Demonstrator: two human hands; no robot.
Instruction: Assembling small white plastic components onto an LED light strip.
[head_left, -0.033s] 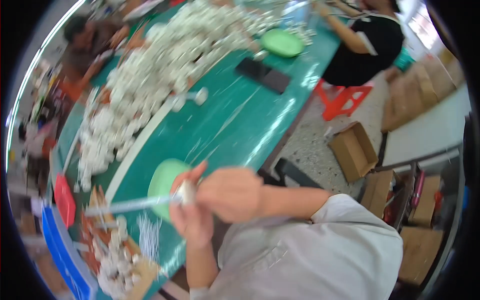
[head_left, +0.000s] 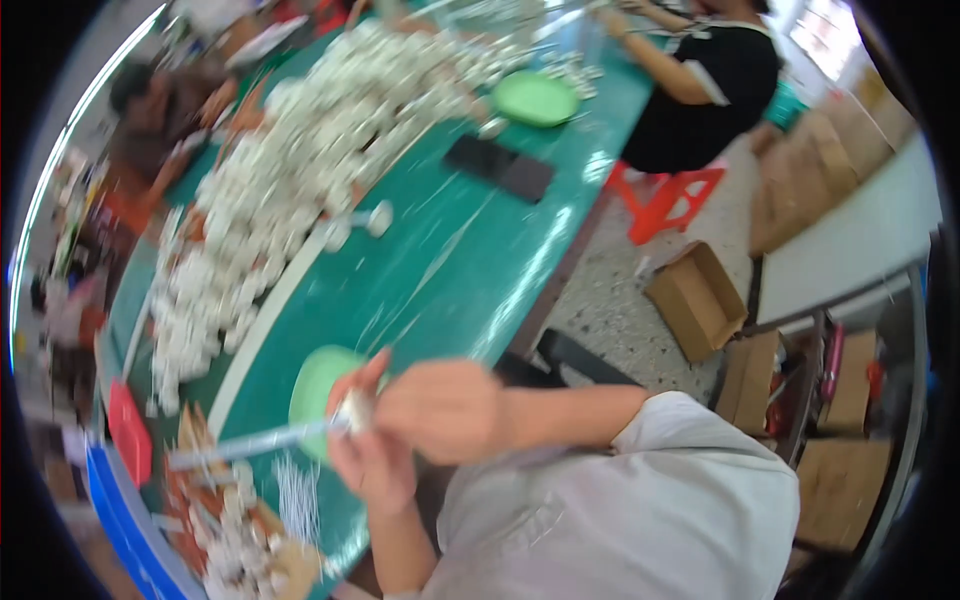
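My left hand [head_left: 375,470] is closed around a white rounded piece [head_left: 352,410] with a long pale strip [head_left: 250,440] reaching out to the left. My right hand [head_left: 440,410] is curled in a fist against that same white piece. Its fingertips are hidden and blurred, so what they grip does not show. Behind my hands, a light green oval dish [head_left: 310,385] rests on the green table [head_left: 450,260]. Just left of my hands lies a bundle of thin white sticks [head_left: 297,500].
A large heap of white pieces [head_left: 300,150] spreads behind a pale divider strip. More white pieces [head_left: 240,540] lie near left, by a red tray [head_left: 130,430] and a blue bin [head_left: 130,530]. A dark phone-like slab [head_left: 498,167] lies further back. Two people work across the table.
The whole view has shifted slightly, with table and heap now a little further left. My hands keep the same hold on the white piece.
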